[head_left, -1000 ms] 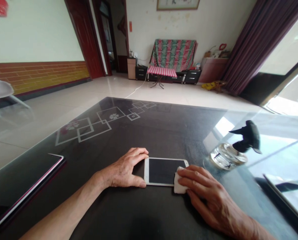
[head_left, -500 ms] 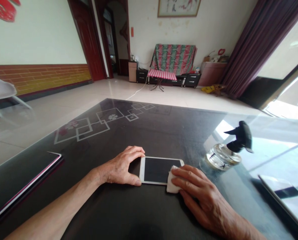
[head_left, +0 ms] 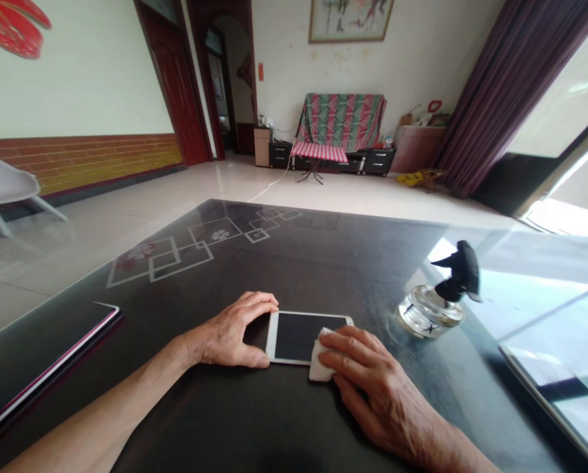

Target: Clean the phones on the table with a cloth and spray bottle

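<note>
A white smartphone (head_left: pixel 294 336) with a dark screen lies flat on the black table (head_left: pixel 234 420). My left hand (head_left: pixel 237 332) holds its left end, thumb at the near corner and fingers at the far corner. Under the fingers of my right hand (head_left: pixel 367 371) is a folded white cloth or tissue (head_left: pixel 319 364), pressed on the phone's right part and its near edge. That hand hides the phone's right end. To the right stands a clear spray bottle (head_left: pixel 429 312) with a black trigger head.
A flat dark panel with a white and pink edge (head_left: pixel 52 371) lies at the table's left. Another flat dark object (head_left: pixel 554 394) rests at the right edge. Beyond the table are a white chair (head_left: pixel 8 180) and a small table with a striped cover (head_left: pixel 319 152).
My right hand and the white cloth have moved a little to the left over the phone. My left hand keeps its hold, and the view has shifted slightly.
</note>
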